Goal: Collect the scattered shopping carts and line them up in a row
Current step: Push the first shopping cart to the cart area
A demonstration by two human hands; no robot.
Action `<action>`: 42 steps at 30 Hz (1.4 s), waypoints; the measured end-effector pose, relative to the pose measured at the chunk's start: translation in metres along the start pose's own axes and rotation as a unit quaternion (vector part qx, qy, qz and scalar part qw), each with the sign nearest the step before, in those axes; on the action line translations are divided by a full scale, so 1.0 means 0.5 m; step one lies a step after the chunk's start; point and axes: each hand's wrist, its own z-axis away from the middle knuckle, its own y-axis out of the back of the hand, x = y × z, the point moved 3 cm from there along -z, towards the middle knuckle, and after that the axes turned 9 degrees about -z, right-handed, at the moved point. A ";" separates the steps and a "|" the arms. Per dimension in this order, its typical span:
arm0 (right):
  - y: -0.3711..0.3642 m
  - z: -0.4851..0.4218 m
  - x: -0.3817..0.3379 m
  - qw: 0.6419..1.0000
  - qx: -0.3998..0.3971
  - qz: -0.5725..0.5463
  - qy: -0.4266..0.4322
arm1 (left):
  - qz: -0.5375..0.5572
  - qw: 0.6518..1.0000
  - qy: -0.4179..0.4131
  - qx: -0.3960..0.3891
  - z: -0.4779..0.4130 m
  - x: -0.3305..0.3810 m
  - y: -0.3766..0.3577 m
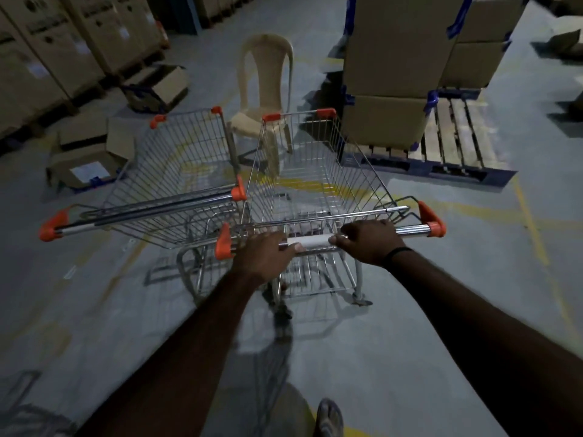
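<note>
While both my hands curl over the chrome handle bar (410, 230), I see the left hand (266, 257) and right hand (369, 241) gripping it on either side of its white sleeve (315, 240). Beyond my knuckles stretches the held cart (362, 159), a tapering basket of thin steel wire with orange plastic corner caps. A second cart (176, 171) of the same make stands just beside it on the left, slightly angled. Past both stands a beige moulded plastic chair (265, 77) on the grey concrete floor (94, 310).

Grey floor (79, 310) w/ yellow lines (533, 228). On it: left cart (176, 171) & right cart (315, 184) side by side, chair (265, 99) just behind, pallet (454, 143) at right, open cardboard boxes (88, 159) at left.
</note>
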 end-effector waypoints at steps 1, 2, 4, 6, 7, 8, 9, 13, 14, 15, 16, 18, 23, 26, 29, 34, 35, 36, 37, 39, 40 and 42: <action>-0.005 -0.002 0.008 1.000 0.001 0.007 0.004 | -0.033 0.999 0.010 -0.010 -0.008 0.002 -0.016; -0.007 -0.001 0.011 1.000 0.005 0.002 0.005 | -0.058 0.998 0.023 -0.016 -0.013 0.004 -0.028; -0.006 0.001 0.013 1.000 0.017 -0.005 0.007 | -0.082 0.996 0.037 -0.011 -0.022 0.012 -0.035; -0.003 0.002 0.013 1.000 0.014 -0.004 0.001 | -0.091 0.995 0.032 -0.015 -0.028 0.016 -0.032; -0.004 0.003 0.014 1.000 0.012 -0.003 -0.001 | -0.093 0.995 0.026 -0.023 -0.029 0.016 -0.031; -0.005 0.004 0.015 1.000 0.007 -0.004 -0.003 | -0.090 0.995 0.020 -0.034 -0.029 0.015 -0.031; -0.007 0.004 0.018 1.000 0.001 -0.007 -0.007 | -0.089 0.995 0.012 -0.042 -0.027 0.014 -0.029; -0.019 0.021 0.024 0.999 -0.005 -0.017 -0.029 | -0.082 0.995 -0.022 -0.046 -0.014 0.008 -0.031; -0.021 0.029 0.024 0.999 -0.001 -0.017 -0.032 | -0.078 0.995 -0.031 -0.044 -0.010 0.008 -0.033; -0.022 0.037 0.024 0.999 0.003 -0.017 -0.035 | -0.077 0.995 -0.039 -0.041 -0.005 0.009 -0.033; -0.024 0.046 0.023 0.999 0.006 -0.018 -0.038 | -0.078 0.995 -0.048 -0.037 -0.001 0.009 -0.035; -0.024 0.065 0.017 0.999 0.010 -0.018 -0.044 | -0.085 0.994 -0.062 -0.030 0.007 0.008 -0.036; -0.032 0.106 -0.011 0.998 0.010 -0.007 -0.062 | -0.109 0.990 -0.084 -0.021 0.035 -0.007 -0.034; -0.043 0.130 -0.032 0.997 0.009 -0.003 -0.073 | -0.123 0.988 -0.092 -0.014 0.056 -0.019 -0.034; -0.047 0.153 -0.051 0.996 -0.014 -0.008 -0.089 | -0.132 0.986 -0.104 -0.016 0.073 -0.031 -0.034; -0.060 0.191 -0.072 0.991 -0.059 -0.039 -0.115 | -0.140 0.980 -0.139 -0.014 0.111 -0.048 -0.035; -0.065 0.201 -0.078 0.990 -0.061 -0.045 -0.120 | -0.146 0.979 -0.145 -0.010 0.119 -0.052 -0.035; -0.069 0.211 -0.084 0.989 -0.063 -0.047 -0.124 | -0.148 0.977 -0.153 -0.007 0.125 -0.058 -0.036; -0.073 0.220 -0.091 0.989 -0.063 -0.048 -0.128 | -0.147 0.976 -0.162 -0.005 0.130 -0.064 -0.038; -0.082 0.236 -0.106 0.987 -0.066 -0.053 -0.138 | -0.139 0.974 -0.181 0.002 0.137 -0.081 -0.042; -0.086 0.244 -0.114 0.986 -0.069 -0.058 -0.143 | -0.133 0.973 -0.187 0.007 0.139 -0.090 -0.044; -0.097 0.257 -0.130 0.983 -0.077 -0.064 -0.152 | -0.123 0.972 -0.200 0.021 0.142 -0.105 -0.045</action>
